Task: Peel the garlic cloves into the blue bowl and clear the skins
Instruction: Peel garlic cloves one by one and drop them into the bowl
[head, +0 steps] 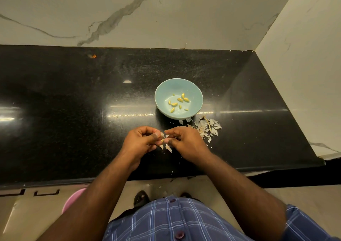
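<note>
Both hands are pinching one garlic clove (pixel 163 140) between them above the black counter (pixel 73 111), the left hand (pixel 141 142) gripping it with thumb and fingers while the right hand (pixel 185 142) is nipping its skin. Loose skin is dangling below. The blue bowl (pixel 178 98) is sitting just beyond, holding peeled cloves (pixel 180 100); a pile of skins (pixel 207 127) is lying beside it.

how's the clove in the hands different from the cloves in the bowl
The clove, pinched between the left hand and right hand, is held above the counter; the peeled cloves lie loose in the blue bowl. It still has pale skin hanging off it, while those in the bowl are bare yellow. It is mostly hidden by fingers; they are in plain view. All are garlic.
</note>
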Tool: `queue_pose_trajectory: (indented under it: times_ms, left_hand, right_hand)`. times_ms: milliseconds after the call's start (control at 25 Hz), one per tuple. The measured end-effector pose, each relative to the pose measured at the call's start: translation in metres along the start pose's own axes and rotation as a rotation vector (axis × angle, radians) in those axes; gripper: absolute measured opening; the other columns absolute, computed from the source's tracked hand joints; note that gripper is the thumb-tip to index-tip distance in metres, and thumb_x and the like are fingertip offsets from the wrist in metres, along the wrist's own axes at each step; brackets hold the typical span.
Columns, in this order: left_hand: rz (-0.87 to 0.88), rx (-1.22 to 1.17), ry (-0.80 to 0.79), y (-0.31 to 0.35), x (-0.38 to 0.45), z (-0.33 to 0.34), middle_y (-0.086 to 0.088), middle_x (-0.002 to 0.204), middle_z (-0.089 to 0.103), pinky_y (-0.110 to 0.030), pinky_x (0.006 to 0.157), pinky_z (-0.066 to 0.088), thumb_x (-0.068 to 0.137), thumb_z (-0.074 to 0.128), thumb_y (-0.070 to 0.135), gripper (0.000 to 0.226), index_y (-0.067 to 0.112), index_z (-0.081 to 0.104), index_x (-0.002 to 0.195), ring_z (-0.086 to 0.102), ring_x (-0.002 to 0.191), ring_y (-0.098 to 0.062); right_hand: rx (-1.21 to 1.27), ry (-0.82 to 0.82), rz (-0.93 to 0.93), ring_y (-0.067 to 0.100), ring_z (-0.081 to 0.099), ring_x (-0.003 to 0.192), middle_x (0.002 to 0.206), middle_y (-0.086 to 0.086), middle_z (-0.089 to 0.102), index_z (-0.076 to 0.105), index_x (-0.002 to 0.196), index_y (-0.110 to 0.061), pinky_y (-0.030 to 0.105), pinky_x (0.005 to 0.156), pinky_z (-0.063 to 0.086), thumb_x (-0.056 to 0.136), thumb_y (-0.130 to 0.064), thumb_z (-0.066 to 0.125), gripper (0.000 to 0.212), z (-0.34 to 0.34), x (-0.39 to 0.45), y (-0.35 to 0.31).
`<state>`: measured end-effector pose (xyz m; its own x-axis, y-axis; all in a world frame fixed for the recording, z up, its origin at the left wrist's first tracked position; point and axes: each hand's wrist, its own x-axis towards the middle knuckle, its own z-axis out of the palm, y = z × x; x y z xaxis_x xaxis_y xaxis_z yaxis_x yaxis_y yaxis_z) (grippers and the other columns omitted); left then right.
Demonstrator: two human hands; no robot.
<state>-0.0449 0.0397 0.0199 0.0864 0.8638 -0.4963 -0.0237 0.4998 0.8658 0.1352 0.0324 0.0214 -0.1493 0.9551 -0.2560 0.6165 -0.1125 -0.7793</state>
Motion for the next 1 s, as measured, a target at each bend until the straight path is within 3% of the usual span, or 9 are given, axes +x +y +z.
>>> queue_pose_trajectory:
  times_ms: [240,360,520,680,840,1000]
  left_hand:
    - [0.034,-0.073,-0.05,0.003,-0.004,0.013,-0.007,0.077,0.074,-0.021,0.059,0.048,0.091,0.071,0.008,0.006,0.004,0.071,0.096,0.064,0.064,-0.008]
    - [0.107,-0.063,-0.082,0.005,-0.005,0.02,-0.004,0.071,0.069,-0.021,0.056,0.047,0.092,0.068,0.005,0.006,0.002,0.069,0.097,0.06,0.058,-0.007]
    - [0.209,-0.06,-0.122,0.006,-0.007,0.032,-0.001,0.071,0.069,-0.02,0.058,0.049,0.092,0.066,0.003,0.006,0.001,0.068,0.098,0.061,0.063,-0.008]
    - [0.22,-0.064,-0.14,0.006,-0.005,0.043,-0.005,0.077,0.072,-0.021,0.061,0.052,0.094,0.065,0.003,0.01,0.0,0.069,0.103,0.064,0.067,-0.01]
    - [0.198,-0.036,-0.11,0.005,-0.002,0.056,-0.009,0.08,0.073,-0.023,0.063,0.052,0.092,0.068,0.002,0.011,0.0,0.071,0.102,0.066,0.07,-0.014]
    - [0.161,-0.016,-0.11,0.003,0.0,0.067,-0.006,0.08,0.075,-0.024,0.062,0.052,0.089,0.073,0.003,0.011,0.008,0.073,0.098,0.068,0.073,-0.016]
  right_hand:
    - [0.204,0.147,-0.031,0.007,0.072,0.082,0.086,-0.006,0.078,0.079,0.097,-0.016,0.035,0.083,0.06,0.089,-0.02,0.077,0.01,-0.004,-0.004,-0.005]
    - [0.278,0.153,-0.012,0.013,0.072,0.076,0.078,-0.003,0.076,0.079,0.091,-0.015,0.038,0.077,0.061,0.088,-0.019,0.078,0.006,-0.01,-0.008,-0.005]
    - [0.404,0.167,0.015,0.009,0.061,0.061,0.065,0.0,0.069,0.076,0.079,-0.017,0.029,0.062,0.052,0.091,-0.016,0.074,0.012,-0.025,-0.015,-0.003]
    - [0.541,0.141,0.039,0.008,0.064,0.063,0.069,0.001,0.073,0.077,0.088,-0.013,0.023,0.059,0.052,0.094,-0.01,0.07,0.01,-0.034,-0.021,0.002]
    - [0.721,0.164,0.097,0.02,0.072,0.073,0.08,0.013,0.075,0.076,0.093,-0.004,0.027,0.065,0.058,0.09,-0.007,0.073,0.005,-0.043,-0.026,0.012]
    - [0.673,0.176,0.074,0.017,0.071,0.074,0.084,0.011,0.076,0.075,0.098,-0.002,0.029,0.068,0.058,0.086,-0.001,0.076,0.012,-0.052,-0.03,0.023]
